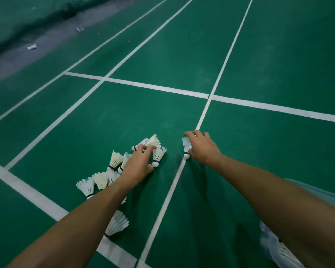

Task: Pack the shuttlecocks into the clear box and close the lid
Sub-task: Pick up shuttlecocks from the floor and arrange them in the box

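Note:
Several white feather shuttlecocks (115,159) lie scattered on the green court floor at lower centre-left. My left hand (138,162) reaches into the far end of the pile, fingers curled round a shuttlecock (159,154) whose cork points toward me. My right hand (202,147) grips a single shuttlecock (186,147) standing apart on a white line, cork down. The clear box (282,250) shows at the bottom right edge, partly hidden behind my right forearm, with white shuttlecocks inside.
White court lines (157,88) cross the green floor. A grey strip with bits of litter (31,47) runs along the far left beside a dark green curtain. One shuttlecock (117,223) lies under my left forearm.

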Demonstrator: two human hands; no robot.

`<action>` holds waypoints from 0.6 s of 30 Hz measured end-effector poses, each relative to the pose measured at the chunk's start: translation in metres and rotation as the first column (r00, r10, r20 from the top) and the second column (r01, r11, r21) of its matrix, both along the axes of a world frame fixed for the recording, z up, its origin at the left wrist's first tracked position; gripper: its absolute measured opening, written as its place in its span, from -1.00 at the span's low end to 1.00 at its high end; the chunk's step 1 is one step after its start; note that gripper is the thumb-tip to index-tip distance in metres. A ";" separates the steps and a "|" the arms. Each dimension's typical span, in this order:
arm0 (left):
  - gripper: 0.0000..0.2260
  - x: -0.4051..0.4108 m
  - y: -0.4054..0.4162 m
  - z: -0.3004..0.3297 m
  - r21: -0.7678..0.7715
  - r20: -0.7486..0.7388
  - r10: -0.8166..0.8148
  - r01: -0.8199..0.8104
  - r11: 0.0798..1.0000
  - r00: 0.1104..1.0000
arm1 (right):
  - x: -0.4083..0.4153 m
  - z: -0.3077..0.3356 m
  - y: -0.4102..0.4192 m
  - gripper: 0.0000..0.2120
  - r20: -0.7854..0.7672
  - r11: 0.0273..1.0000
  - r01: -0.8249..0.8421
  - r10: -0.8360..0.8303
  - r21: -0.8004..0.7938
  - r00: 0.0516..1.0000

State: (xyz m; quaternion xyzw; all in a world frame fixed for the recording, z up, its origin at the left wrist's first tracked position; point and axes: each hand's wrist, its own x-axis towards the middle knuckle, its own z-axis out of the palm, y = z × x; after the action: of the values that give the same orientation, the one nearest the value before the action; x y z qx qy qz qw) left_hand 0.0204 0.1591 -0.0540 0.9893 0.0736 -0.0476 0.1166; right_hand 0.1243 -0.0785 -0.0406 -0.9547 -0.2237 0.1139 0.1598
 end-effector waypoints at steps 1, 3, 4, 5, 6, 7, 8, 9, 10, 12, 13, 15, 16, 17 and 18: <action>-0.25 0.003 0.000 0.001 -0.023 -0.016 0.001 -0.001 1.000 1.000 | 0.004 -0.002 0.001 -0.38 -0.017 1.000 0.004 -0.004 0.002 1.000; -0.16 0.007 -0.001 0.001 -0.083 -0.041 0.013 -0.016 0.996 0.999 | 0.008 -0.006 0.000 -0.39 -0.044 1.000 0.018 -0.018 0.014 0.999; -0.11 0.009 -0.002 0.002 -0.129 -0.047 0.026 -0.032 0.991 0.999 | 0.010 -0.008 -0.001 -0.40 -0.051 1.000 0.025 -0.024 0.018 0.998; -0.07 0.011 -0.004 0.002 -0.177 -0.055 0.036 -0.045 0.983 0.998 | 0.011 -0.010 -0.003 -0.43 -0.061 0.999 0.027 -0.026 0.019 0.998; -0.05 0.012 -0.006 0.002 -0.215 -0.072 0.037 -0.052 0.975 0.997 | 0.012 -0.012 -0.005 -0.48 -0.073 0.999 0.025 -0.023 0.022 0.997; -0.06 0.014 -0.008 0.003 -0.236 -0.099 0.037 -0.060 0.970 0.994 | 0.012 -0.013 -0.008 -0.52 -0.093 0.999 0.022 -0.019 0.030 0.996; -0.09 0.016 -0.010 0.003 -0.248 -0.121 0.042 -0.071 0.966 0.992 | 0.011 -0.014 -0.011 -0.56 -0.114 0.999 0.019 -0.014 0.043 0.993; -0.13 0.018 -0.013 0.002 -0.252 -0.135 0.056 -0.089 0.964 0.989 | 0.009 -0.014 -0.015 -0.58 -0.133 0.998 0.020 -0.012 0.059 0.991; -0.16 0.020 -0.014 0.001 -0.257 -0.141 0.067 -0.102 0.961 0.988 | 0.007 -0.012 -0.019 -0.59 -0.145 0.997 0.020 -0.009 0.074 0.989; -0.18 0.023 -0.020 -0.002 -0.283 -0.164 0.090 -0.134 0.950 0.982 | 0.002 -0.008 -0.031 -0.60 -0.158 0.994 0.017 0.000 0.110 0.988; -0.16 0.024 -0.023 -0.004 -0.317 -0.182 0.105 -0.159 0.935 0.978 | 0.001 -0.004 -0.039 -0.60 -0.162 0.992 0.015 0.006 0.128 0.987; -0.21 0.027 -0.031 -0.007 -0.392 -0.202 0.139 -0.210 0.895 0.969 | -0.002 0.007 -0.057 -0.61 -0.156 0.987 0.006 0.019 0.163 0.988; -0.31 0.028 -0.035 -0.008 -0.412 -0.192 0.158 -0.225 0.883 0.969 | -0.003 0.014 -0.068 -0.62 -0.147 0.983 0.004 0.024 0.183 0.989; -0.45 0.028 -0.038 -0.008 -0.429 -0.189 0.183 -0.249 0.868 0.965 | -0.005 0.023 -0.081 -0.63 -0.135 0.978 0.004 0.024 0.207 0.991; -0.57 0.028 -0.040 -0.008 -0.453 -0.183 0.194 -0.258 0.853 0.964 | -0.007 0.031 -0.094 -0.64 -0.124 0.973 0.009 0.020 0.229 0.992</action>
State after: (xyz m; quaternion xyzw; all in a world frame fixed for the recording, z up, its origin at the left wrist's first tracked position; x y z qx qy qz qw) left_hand 0.0479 0.1191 -0.0616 0.9099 0.1831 -0.1147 0.3541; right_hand 0.1173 -0.1724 -0.0092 -0.9202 -0.2276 0.1475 0.2824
